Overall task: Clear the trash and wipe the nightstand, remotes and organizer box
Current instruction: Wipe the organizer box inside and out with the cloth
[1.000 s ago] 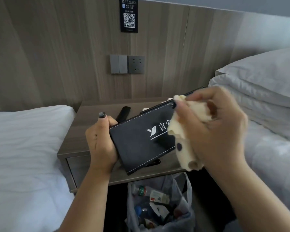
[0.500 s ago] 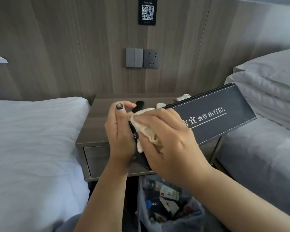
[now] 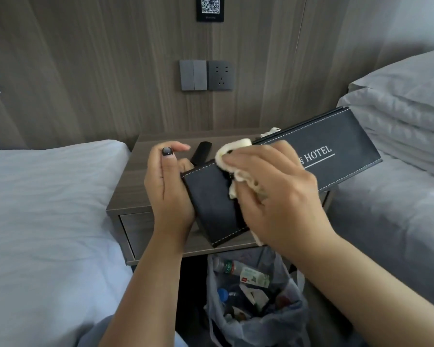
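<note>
Dark leatherette organizer box (image 3: pixel 281 171) held tilted above the nightstand (image 3: pixel 133 186); left hand (image 3: pixel 169 189) grips its near end; right hand (image 3: pixel 273 194) clutches a cloth (image 3: pixel 232 151) pressed against its face.

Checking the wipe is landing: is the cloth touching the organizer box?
Touching. The head view shows the right hand pressing the cloth against the organizer box near its top edge.

Left hand (image 3: pixel 169 189) cupped in a grip; right hand (image 3: pixel 273 189) curled, bunched.
</note>
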Motion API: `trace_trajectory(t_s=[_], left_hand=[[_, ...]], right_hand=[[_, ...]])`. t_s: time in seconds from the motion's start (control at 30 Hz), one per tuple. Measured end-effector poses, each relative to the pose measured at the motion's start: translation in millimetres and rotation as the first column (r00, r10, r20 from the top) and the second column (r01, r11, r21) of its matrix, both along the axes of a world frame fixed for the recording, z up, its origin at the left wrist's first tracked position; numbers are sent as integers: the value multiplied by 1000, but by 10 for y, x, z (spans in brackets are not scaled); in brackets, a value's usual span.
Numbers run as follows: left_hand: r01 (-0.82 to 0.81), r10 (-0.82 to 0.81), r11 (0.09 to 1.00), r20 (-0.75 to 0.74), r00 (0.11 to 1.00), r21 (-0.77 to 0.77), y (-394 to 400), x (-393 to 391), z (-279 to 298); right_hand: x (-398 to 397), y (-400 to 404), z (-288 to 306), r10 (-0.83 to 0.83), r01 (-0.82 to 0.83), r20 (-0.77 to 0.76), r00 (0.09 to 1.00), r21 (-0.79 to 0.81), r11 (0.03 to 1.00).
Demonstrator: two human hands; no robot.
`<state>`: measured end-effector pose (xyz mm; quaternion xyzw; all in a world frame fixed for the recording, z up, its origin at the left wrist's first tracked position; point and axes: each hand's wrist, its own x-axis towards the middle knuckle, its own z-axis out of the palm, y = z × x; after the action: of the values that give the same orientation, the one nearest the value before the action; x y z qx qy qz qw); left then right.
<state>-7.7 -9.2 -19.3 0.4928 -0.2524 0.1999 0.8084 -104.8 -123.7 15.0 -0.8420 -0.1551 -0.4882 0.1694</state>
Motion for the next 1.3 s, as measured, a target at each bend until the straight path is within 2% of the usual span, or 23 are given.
trace_trajectory(t_s=[0.07,0.1,0.2,0.3,0.37,0.47,0.53,0.57,0.63,0.7,0.77,0.83,0.9,1.0,1.07,1.13,1.2,1.3], left_hand=[[-13,13,1000,-3,1000,-1,-6,23,17],[-17,17,1000,2,1000,-1,-7,10,30],[-101,103,993,-27,994,59,9,-47,72],[-84,87,994,-36,996,71,11,-75,92],[-45,46,998,-31,998,46,7,-55,74],[-27,29,999,-48,998,47,0,-34,66],[-27,30,999,-63,998,45,-3,-18,76],[-29,32,999,-65,997,42,-7,-15,87],[-43,45,998,-62,997,39,-16,-26,106],[-85,89,994,-72,993,63,-22,-67,129],[-86,92,994,-69,993,74,-13,-90,140],[-68,73,994,-63,995,82,-5,-63,134],[-62,68,994,-68,995,85,-7,-37,130],[-58,63,995,-61,996,86,-17,-34,133],[-55,60,994,-48,997,92,-20,-25,129],[-56,60,993,-31,998,101,-19,-14,130],[-52,56,994,-36,998,97,-13,-12,130],[-50,56,995,-60,997,88,-15,-22,125]], right_hand=[[8,26,-11,-111,106,43,993,93,990],[-6,88,-54,-103,100,50,993,74,992],[-117,309,-254,62,-64,-24,998,-55,996],[-211,221,-301,98,-101,-46,994,-58,993],[-228,43,-287,10,-10,18,1000,1,1000],[-158,-211,-187,-213,199,81,974,159,967],[-86,-160,-130,-266,243,89,960,211,947],[-60,-74,-125,-243,222,98,965,187,957],[-44,155,-172,-94,87,96,991,67,994],[-75,313,-226,37,-36,26,999,-16,999],[-84,218,-205,84,-84,3,996,-41,996],[-80,-8,-167,15,-15,45,999,4,1000],[-72,-281,-111,-143,136,76,987,91,987],[-42,-527,-9,-347,319,70,935,261,911],[11,-453,22,-399,362,74,914,293,885],[55,-213,6,-335,310,102,936,202,929],[57,59,-57,-168,161,96,981,70,984],[14,142,-82,-4,7,59,998,-49,999]])
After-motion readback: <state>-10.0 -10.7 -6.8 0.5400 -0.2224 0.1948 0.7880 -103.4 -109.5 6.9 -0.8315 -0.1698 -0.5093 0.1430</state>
